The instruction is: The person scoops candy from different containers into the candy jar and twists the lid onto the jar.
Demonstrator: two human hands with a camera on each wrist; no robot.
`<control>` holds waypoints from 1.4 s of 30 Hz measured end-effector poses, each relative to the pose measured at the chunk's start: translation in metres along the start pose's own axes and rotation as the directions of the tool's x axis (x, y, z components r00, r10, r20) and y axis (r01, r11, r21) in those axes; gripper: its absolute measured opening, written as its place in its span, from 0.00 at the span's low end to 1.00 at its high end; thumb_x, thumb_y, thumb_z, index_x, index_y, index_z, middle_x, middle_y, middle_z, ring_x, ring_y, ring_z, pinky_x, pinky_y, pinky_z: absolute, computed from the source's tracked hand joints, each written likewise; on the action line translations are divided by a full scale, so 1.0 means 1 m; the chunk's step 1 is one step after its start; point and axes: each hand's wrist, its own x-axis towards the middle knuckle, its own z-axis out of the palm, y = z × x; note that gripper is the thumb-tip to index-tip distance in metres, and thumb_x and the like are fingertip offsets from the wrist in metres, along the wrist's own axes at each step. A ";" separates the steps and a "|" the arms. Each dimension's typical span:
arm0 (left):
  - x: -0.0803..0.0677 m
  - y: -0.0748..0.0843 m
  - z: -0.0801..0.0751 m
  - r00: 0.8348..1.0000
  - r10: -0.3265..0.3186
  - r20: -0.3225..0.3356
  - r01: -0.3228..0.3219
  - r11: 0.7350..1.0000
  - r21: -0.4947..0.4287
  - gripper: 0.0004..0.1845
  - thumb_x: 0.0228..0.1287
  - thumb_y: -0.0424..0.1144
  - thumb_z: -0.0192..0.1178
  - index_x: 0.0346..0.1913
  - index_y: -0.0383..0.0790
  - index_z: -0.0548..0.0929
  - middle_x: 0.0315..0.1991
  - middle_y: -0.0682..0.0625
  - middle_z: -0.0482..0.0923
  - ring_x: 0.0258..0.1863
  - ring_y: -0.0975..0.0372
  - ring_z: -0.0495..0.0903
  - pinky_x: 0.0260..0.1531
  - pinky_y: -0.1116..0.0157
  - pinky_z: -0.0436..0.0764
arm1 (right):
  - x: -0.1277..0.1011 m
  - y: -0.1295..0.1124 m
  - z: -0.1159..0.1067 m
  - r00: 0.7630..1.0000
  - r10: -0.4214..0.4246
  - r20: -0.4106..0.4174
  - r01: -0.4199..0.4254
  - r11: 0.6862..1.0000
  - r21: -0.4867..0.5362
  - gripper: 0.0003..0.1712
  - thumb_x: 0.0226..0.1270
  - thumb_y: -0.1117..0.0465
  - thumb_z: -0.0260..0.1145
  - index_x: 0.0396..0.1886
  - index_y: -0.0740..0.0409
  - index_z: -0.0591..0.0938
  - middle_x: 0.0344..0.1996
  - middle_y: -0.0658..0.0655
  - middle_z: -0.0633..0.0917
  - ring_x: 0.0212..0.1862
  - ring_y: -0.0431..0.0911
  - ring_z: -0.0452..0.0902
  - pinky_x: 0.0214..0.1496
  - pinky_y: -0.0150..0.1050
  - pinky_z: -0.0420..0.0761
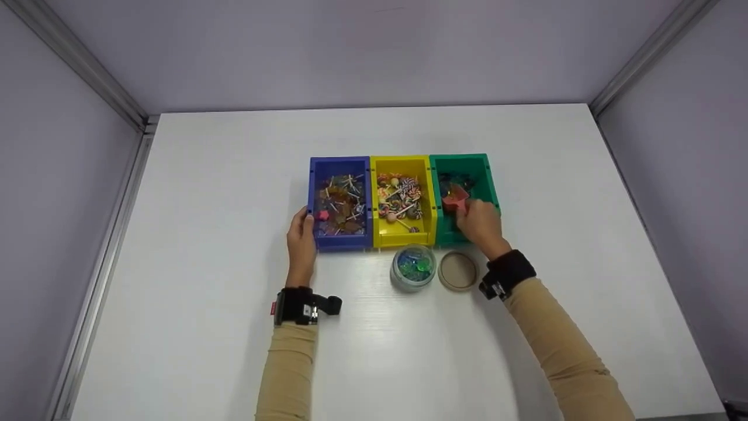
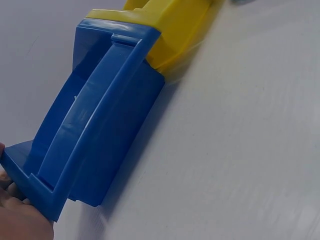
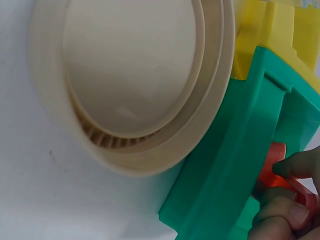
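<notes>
My left hand [image 1: 301, 240] grips the left wall of the blue bin [image 1: 312, 187], near its front corner. Wrapped candies and a small pink piece lie inside that bin. In the green bin [image 1: 492, 181], my right hand [image 1: 482, 225] holds a red scoop [image 1: 457, 197] by its handle, low among dark candies. The scoop is partly behind the fingers [image 3: 280, 212] in the right wrist view. Just before the bins stands a clear jar [image 1: 407, 286] with blue and green candies in it. Its likely lid, a beige round cap [image 1: 459, 286], lies inside up beside the jar.
Between the blue and green bins, and joined to them, is a yellow bin [image 1: 403, 240] with several lollipops [image 1: 408, 188]. All stand on a white table [image 1: 222, 234], with pale walls [image 1: 374, 58] at the back and sides.
</notes>
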 end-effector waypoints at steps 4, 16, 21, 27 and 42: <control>0.000 0.002 0.000 1.000 -0.010 0.005 0.010 1.000 0.006 0.24 0.78 0.42 0.40 0.71 0.37 0.63 0.71 0.40 0.65 0.73 0.51 0.62 0.75 0.55 0.62 | 0.002 0.000 0.002 1.000 0.018 0.007 -0.019 1.000 0.015 0.18 0.69 0.63 0.57 0.16 0.61 0.70 0.16 0.53 0.67 0.22 0.46 0.66 0.22 0.33 0.62; 0.001 0.003 0.001 1.000 -0.021 -0.001 0.021 1.000 0.014 0.24 0.78 0.42 0.40 0.71 0.37 0.62 0.71 0.40 0.65 0.73 0.51 0.62 0.75 0.55 0.62 | 0.002 0.002 0.011 0.998 0.032 -0.059 -0.030 0.999 0.029 0.18 0.69 0.61 0.58 0.18 0.60 0.72 0.16 0.53 0.67 0.22 0.47 0.67 0.22 0.34 0.62; 0.000 0.003 0.000 1.000 -0.010 -0.001 0.010 1.000 0.028 0.24 0.78 0.42 0.41 0.71 0.37 0.63 0.72 0.40 0.63 0.74 0.52 0.61 0.76 0.55 0.61 | 0.003 0.004 0.015 0.997 0.037 -0.074 -0.034 0.998 0.047 0.18 0.70 0.61 0.57 0.19 0.61 0.73 0.16 0.53 0.67 0.22 0.47 0.67 0.22 0.33 0.63; -0.001 0.002 -0.001 1.000 0.006 -0.004 -0.006 0.999 0.040 0.24 0.78 0.42 0.41 0.71 0.36 0.63 0.72 0.39 0.63 0.73 0.50 0.62 0.75 0.54 0.61 | 0.004 0.003 0.018 0.995 0.058 -0.077 -0.054 0.997 0.055 0.17 0.71 0.60 0.56 0.23 0.65 0.77 0.17 0.54 0.68 0.24 0.48 0.69 0.24 0.34 0.64; -0.001 0.001 -0.001 1.000 0.006 -0.014 -0.005 0.999 0.041 0.24 0.78 0.42 0.41 0.71 0.37 0.63 0.72 0.39 0.64 0.74 0.50 0.61 0.76 0.54 0.61 | 0.006 0.001 0.023 0.991 0.129 -0.042 -0.125 0.989 0.079 0.19 0.75 0.56 0.52 0.38 0.69 0.80 0.26 0.63 0.78 0.30 0.52 0.73 0.31 0.40 0.72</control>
